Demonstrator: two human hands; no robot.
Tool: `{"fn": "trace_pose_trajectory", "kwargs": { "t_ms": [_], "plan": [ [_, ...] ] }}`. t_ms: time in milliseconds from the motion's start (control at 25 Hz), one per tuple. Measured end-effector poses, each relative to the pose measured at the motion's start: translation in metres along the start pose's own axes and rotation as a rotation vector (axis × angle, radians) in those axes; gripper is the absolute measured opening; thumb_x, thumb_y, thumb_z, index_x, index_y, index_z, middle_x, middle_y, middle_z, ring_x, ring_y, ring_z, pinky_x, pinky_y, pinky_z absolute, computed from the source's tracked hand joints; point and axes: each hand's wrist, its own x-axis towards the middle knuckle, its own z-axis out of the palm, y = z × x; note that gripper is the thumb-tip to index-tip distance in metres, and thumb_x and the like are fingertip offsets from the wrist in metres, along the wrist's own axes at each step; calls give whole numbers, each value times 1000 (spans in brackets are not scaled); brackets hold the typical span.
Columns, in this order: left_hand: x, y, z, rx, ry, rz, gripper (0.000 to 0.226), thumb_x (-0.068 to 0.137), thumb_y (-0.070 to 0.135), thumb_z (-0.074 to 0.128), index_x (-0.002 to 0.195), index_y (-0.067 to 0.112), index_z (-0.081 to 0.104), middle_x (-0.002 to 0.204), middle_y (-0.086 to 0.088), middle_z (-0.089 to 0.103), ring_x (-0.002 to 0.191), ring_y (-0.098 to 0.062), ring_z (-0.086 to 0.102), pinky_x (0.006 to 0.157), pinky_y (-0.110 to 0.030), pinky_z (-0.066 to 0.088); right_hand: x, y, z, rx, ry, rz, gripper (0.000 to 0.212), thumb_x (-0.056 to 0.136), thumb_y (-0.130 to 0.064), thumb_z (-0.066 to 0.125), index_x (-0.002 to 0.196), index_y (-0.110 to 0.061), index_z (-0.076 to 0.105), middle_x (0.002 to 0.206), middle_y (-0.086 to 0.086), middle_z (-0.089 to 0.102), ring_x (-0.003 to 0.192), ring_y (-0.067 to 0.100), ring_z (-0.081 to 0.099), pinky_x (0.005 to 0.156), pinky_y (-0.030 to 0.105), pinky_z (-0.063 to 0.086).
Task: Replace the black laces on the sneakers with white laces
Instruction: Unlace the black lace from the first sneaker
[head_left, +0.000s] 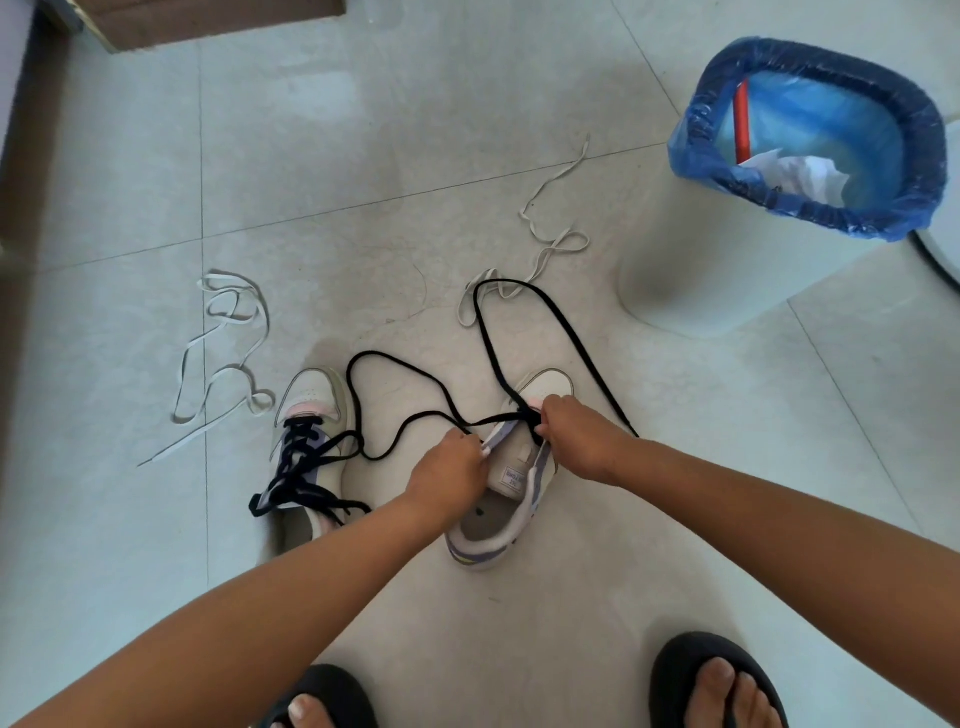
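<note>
Two pale sneakers stand on the tiled floor. The left sneaker (311, 410) is still threaded with a black lace (301, 467). The right sneaker (511, 499) lies under my hands with its tongue pulled up. Its black lace (524, 332) is almost fully out and trails in long loops over the floor. My left hand (449, 473) pinches this lace at the sneaker's left edge. My right hand (576, 441) grips the lace near the toe eyelets. Two white laces lie loose on the floor, one at the left (228, 353) and one behind the right sneaker (545, 244).
A white waste bin (727, 260) lined with a blue bag stands at the right, paper inside. A wooden edge (208, 21) runs along the top left. My feet in black sandals (717, 680) are at the bottom.
</note>
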Motion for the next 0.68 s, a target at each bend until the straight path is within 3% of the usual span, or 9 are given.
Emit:
{"fn": "trace_pose_trajectory", "kwargs": {
  "t_ms": [120,240,320,360,440,520,560,600,680],
  "plan": [
    [-1,-1,2,49,-23,15,31,101,22,35,109,-2,53,115,-19,49,99,-35,54,79,-38,41,0,3,-12,-248,-58,-99,11,96,-5,43,106,-4,44,109,20,53,87,31,53,64,33,33],
    [0,-3,3,148,-28,26,26,100,19,35,111,0,50,116,-18,49,98,-36,55,72,-37,38,-6,9,-20,-895,286,-443,19,73,-7,61,92,-12,62,78,4,60,64,18,56,43,26,38],
    [0,-3,5,188,-33,22,23,100,16,36,113,1,49,118,-17,48,98,-35,56,69,-34,37,-9,7,-24,-1019,438,-491,18,66,-14,64,84,-15,66,66,-1,59,56,14,57,38,21,36],
    [0,-2,6,202,-40,14,23,100,14,37,114,1,49,119,-16,48,99,-34,57,71,-33,39,-10,5,-23,-937,394,-403,20,74,-16,62,93,-13,62,75,2,61,65,17,59,43,24,38],
    [1,0,9,221,-53,0,23,99,10,36,116,1,48,122,-16,47,101,-32,57,75,-33,42,-10,1,-18,-466,188,-1,23,94,-31,47,106,-11,49,95,8,60,83,25,60,56,31,39],
    [3,1,10,222,-52,-3,23,99,9,36,117,0,47,122,-17,47,101,-32,58,77,-33,44,-13,-5,-5,123,0,275,35,98,-43,35,88,-13,50,85,7,58,72,24,60,54,29,44],
    [3,1,10,219,-51,-3,23,99,9,36,117,0,47,122,-17,47,101,-32,58,77,-33,44,-13,-7,2,345,-21,294,36,99,-41,35,77,-15,48,78,5,55,68,24,58,53,28,46],
    [3,0,11,215,-49,-4,24,99,10,36,117,0,47,122,-17,47,101,-32,58,77,-33,44,-11,-7,5,433,-21,269,36,100,-36,35,72,-16,46,76,5,54,70,25,57,55,29,46],
    [2,-1,10,228,-46,-4,23,99,10,36,117,0,47,122,-17,47,100,-32,58,76,-33,44,-9,-2,1,176,20,114,27,99,-24,38,78,-14,50,83,9,56,81,31,57,61,30,38]
  ]
}}
